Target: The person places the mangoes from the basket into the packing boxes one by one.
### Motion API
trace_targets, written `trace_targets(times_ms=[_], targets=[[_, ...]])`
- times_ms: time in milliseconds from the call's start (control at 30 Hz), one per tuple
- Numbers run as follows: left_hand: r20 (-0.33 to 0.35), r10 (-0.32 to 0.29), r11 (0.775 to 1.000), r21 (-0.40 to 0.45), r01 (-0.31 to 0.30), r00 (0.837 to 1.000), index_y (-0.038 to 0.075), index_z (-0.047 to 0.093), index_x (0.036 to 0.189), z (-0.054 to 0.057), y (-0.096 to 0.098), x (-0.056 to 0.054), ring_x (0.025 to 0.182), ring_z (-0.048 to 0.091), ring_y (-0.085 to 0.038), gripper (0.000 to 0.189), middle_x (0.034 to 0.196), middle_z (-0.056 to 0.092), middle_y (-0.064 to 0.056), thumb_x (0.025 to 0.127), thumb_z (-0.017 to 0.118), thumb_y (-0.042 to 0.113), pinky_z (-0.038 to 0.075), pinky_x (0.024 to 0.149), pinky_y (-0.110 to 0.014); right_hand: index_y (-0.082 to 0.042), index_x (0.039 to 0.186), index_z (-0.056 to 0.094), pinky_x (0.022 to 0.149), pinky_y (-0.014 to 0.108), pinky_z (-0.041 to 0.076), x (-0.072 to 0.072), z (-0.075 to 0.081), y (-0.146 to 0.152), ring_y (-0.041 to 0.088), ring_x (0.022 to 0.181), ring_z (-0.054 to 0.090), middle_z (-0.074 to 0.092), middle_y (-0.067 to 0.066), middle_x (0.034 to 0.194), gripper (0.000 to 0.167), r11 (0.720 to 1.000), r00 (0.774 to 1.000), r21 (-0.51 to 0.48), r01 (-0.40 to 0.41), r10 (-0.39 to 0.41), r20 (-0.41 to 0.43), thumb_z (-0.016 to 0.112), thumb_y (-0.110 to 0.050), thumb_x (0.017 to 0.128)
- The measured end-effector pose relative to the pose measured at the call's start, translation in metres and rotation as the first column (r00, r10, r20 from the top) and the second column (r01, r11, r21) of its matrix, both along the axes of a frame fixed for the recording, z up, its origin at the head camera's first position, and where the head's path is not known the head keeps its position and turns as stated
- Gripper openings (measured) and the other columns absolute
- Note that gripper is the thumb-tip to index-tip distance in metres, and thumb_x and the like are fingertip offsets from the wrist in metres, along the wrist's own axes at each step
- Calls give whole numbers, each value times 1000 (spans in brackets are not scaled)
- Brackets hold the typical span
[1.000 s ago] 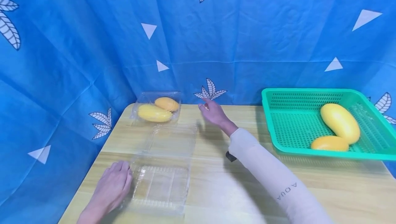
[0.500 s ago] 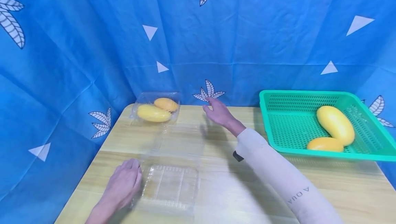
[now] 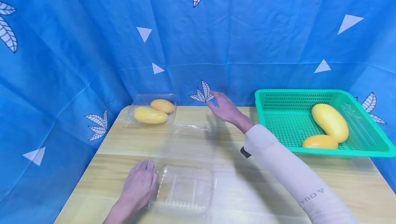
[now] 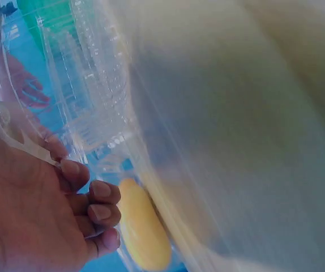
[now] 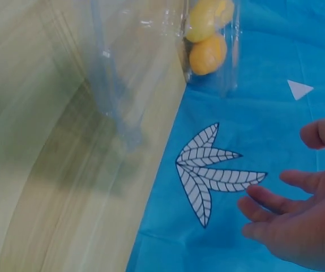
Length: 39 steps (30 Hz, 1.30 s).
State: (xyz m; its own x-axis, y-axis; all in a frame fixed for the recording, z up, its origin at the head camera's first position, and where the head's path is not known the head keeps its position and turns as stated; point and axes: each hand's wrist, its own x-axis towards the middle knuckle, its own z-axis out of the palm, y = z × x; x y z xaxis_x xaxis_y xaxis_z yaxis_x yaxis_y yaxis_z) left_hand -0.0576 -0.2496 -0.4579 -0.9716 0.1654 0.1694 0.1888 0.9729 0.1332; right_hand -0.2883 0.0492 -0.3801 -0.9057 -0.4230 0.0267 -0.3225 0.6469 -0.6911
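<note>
The left hand (image 3: 140, 184) has its fingers curled at the left edge of a clear, rectangular plastic clamshell container (image 3: 185, 189), gripping its rim; the container is spread out over the pale wood-grain table (image 3: 99, 176), tray side nearer the person, lid side farther away. Whether it lies fully flat is hard to tell. The right hand (image 3: 225, 108) is held past the lid's far right corner, fingers apart and holding nothing, with a blue cloth curtain (image 3: 263, 28) printed with white leaves and triangles behind it. The white sleeve (image 3: 290, 169) of that arm crosses the table between the clamshell and a green perforated plastic basket (image 3: 261, 110), passing in front of the basket's near left corner. In the basket's right part, a large yellow oval fruit (image 3: 330, 122) touches a smaller orange-yellow oval fruit (image 3: 320, 142). Beyond the lid, at the table's far left corner, stands a clear plastic box (image 3: 172, 117) with a long yellow fruit (image 3: 150, 115) and a shorter orange fruit (image 3: 163, 105) inside.
</note>
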Motion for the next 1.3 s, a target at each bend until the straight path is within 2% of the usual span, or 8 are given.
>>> trace_targets(times_ms=[100,267,400,567,800,967,1100,1300], targets=[[-12,-9,1000,5,9,1000,14,41,80,-2,8,-7,73,38,-19,22,74,36,1,102,42,13,40,73,-38,-13,161,28,118,64,17,1,2,5,39,154,15,28,13,166,64,1000,1000,8,-11,11,-9,40,-44,106],[-16,-8,1000,9,8,1000,14,41,80,-4,20,-20,69,35,-18,22,72,35,1,102,42,13,34,66,-33,-14,161,30,115,66,25,5,8,11,38,151,24,32,13,164,64,998,998,32,-47,48,-46,43,-45,106],[3,5,1000,12,-5,1000,13,42,81,-5,29,-32,69,36,-19,22,73,37,-1,103,41,14,36,66,-34,-14,160,32,112,68,28,11,15,17,39,148,30,34,15,162,63,994,992,55,-93,97,-81,46,-42,106],[0,9,1000,21,-9,1000,11,44,82,-7,39,-45,70,39,-21,21,74,39,-2,103,42,15,39,68,-37,-15,160,33,110,70,30,20,23,28,41,147,31,34,17,161,60,985,981,96,-145,155,-112,47,-38,106],[-47,-8,999,30,10,999,10,42,79,-9,51,-67,67,40,-23,23,73,40,-4,102,40,15,39,64,-37,-16,160,33,111,67,31,33,35,48,41,148,30,35,14,161,59,982,971,125,-140,161,-174,49,-35,107],[-12,17,999,45,-16,1000,8,44,81,-7,57,-80,70,44,-26,24,75,42,-6,103,40,16,41,67,-40,-19,161,32,114,61,32,42,40,58,38,147,31,36,12,160,60,972,960,168,-167,199,-198,48,-40,107],[34,35,997,68,-37,999,8,47,84,-8,62,-91,75,46,-27,24,80,45,-7,104,39,18,41,70,-41,-17,160,33,114,60,33,46,39,66,39,145,35,38,14,159,60,961,948,200,-191,233,-216,50,-39,107],[34,39,996,76,-41,999,8,46,84,-9,67,-106,75,45,-27,23,80,45,-8,103,39,19,40,69,-41,-15,158,38,112,60,35,50,34,77,36,143,38,42,13,157,58,955,930,223,-197,254,-265,50,-40,107]])
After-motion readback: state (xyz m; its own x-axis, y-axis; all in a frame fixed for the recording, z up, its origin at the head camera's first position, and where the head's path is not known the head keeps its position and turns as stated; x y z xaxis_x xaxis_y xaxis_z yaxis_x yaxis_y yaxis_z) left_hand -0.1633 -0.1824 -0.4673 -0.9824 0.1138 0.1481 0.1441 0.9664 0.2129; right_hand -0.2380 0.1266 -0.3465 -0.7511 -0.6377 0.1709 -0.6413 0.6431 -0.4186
